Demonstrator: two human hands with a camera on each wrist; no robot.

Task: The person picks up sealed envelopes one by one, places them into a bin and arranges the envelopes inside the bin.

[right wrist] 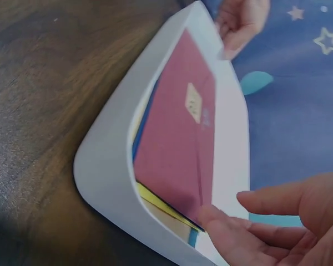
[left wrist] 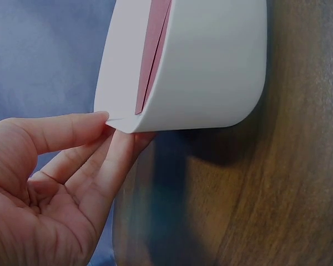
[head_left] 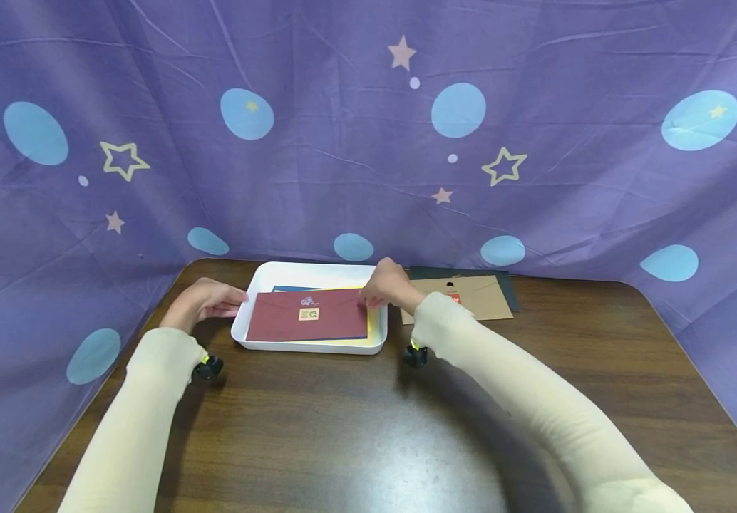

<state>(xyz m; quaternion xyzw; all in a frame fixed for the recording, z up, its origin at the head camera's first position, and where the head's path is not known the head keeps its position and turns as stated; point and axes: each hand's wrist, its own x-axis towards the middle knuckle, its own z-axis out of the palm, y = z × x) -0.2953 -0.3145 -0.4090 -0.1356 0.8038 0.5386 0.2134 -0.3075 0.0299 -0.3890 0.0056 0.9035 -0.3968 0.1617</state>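
Head view: whole table point(head_left: 317, 406) in sight. White tray point(head_left: 317, 273) near its far edge, red envelope point(head_left: 307, 330) lying inside, on top of others. Right of the tray, seen in this view alone: kraft envelope point(head_left: 484, 299) with a red-and-black motif, overlapping a dark envelope point(head_left: 508, 291).

Left wrist view: adds the left hand's grip. Left hand point(left wrist: 53, 194) pinches the tray's end rim, thumb above, fingers below; the tray's outer wall shows, and the red envelope is only a narrow slanted strip.

Right wrist view: right hand point(head_left: 390, 285) has thumb and fingers apart, a fingertip touching the red envelope's corner, no closed grip on it. Layers under that corner show best here: yellow piece point(right wrist: 152, 198), tan piece point(right wrist: 175, 223).

Red envelope: deep wine red, oblong, flat, flap crease along the upper part. Cream label point(head_left: 308, 313) with dark print near its middle; pale purplish motif point(head_left: 308, 301) just above.
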